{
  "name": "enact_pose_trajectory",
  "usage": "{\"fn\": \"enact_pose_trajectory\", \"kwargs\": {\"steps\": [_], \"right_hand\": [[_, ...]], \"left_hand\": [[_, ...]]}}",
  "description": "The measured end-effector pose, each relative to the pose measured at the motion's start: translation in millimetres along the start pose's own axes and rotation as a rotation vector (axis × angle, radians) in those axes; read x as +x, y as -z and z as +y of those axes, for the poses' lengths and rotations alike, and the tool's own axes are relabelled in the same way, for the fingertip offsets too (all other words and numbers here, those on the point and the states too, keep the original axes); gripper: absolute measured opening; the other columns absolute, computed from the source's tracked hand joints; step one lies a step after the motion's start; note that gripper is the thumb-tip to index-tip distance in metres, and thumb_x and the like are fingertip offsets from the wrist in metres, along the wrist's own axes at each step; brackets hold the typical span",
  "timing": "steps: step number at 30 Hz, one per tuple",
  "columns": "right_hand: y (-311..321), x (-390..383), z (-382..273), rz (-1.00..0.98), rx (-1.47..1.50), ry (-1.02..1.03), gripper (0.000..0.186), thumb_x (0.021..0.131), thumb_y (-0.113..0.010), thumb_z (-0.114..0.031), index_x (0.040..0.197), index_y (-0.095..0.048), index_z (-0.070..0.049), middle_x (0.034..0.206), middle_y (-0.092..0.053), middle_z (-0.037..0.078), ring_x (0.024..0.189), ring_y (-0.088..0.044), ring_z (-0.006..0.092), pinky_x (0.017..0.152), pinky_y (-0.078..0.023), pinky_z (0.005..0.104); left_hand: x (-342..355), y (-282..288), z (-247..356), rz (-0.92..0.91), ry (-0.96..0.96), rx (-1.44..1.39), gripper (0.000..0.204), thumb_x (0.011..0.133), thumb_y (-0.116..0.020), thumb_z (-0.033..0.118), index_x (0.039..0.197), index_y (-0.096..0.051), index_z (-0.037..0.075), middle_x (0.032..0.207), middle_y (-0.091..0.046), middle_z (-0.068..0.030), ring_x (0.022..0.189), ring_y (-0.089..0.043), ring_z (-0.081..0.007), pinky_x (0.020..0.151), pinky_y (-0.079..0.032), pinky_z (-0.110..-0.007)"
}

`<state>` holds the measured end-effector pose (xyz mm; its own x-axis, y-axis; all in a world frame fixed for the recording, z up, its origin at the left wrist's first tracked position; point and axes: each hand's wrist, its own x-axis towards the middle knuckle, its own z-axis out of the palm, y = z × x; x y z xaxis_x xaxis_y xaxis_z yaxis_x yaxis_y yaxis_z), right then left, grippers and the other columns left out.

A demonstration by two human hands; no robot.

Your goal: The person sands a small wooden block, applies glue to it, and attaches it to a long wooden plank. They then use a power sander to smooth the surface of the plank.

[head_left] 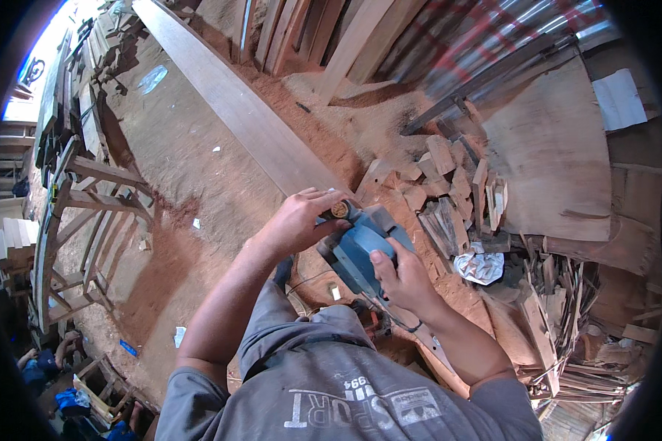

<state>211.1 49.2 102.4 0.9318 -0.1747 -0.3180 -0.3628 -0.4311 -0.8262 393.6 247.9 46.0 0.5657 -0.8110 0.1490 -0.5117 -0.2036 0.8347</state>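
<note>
A blue electric hand planer [362,253] sits at the near end of a long, pale wooden board [232,110], which stretches away to the far left. My left hand [301,220] is closed about the planer's front, thumb and fingers on either side of its round knob [339,210]. Around the rear handle wraps my right hand [403,278], its thumb lying on top. The planer's underside is hidden, so I cannot tell how it meets the wood.
Offcuts [449,187] lie heaped to the right, beside a crumpled silvery sheet [479,267] and a leaning plywood panel [552,147]. A wooden trestle frame [88,213] stands at left. Sawdust covers the floor [176,154]. Another person's hand [70,342] shows at lower left.
</note>
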Motion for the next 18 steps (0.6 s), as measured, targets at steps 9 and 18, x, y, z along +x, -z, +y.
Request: {"fn": "enact_pose_trajectory", "kwargs": {"steps": [9, 18], "right_hand": [[-7.7, 42.2, -10.3, 0.039, -0.01, 0.033, 0.055, 0.112, -0.056, -0.054, 0.106, -0.063, 0.0, 0.074, -0.061, 0.005, 0.053, -0.058, 0.0114, 0.045, -0.051, 0.0301], [-52.3, 158.8, -51.5, 0.088, -0.028, 0.11, 0.065, 0.109, -0.054, -0.064, 0.103, -0.069, -0.001, 0.079, -0.067, 0.007, 0.06, -0.065, 0.0158, 0.057, -0.056, 0.0353]], "left_hand": [[6.6, 4.3, -22.5, 0.189, 0.171, 0.065, 0.054, 0.089, -0.09, 0.027, 0.137, -0.074, 0.008, 0.119, -0.079, -0.0184, 0.105, -0.078, -0.0332, 0.094, -0.062, -0.045], [40.0, 50.1, -71.8, 0.603, 0.497, 0.034, 0.053, 0.092, -0.089, 0.039, 0.13, -0.078, 0.003, 0.107, -0.082, -0.0211, 0.096, -0.081, -0.0286, 0.09, -0.063, -0.039]]}}
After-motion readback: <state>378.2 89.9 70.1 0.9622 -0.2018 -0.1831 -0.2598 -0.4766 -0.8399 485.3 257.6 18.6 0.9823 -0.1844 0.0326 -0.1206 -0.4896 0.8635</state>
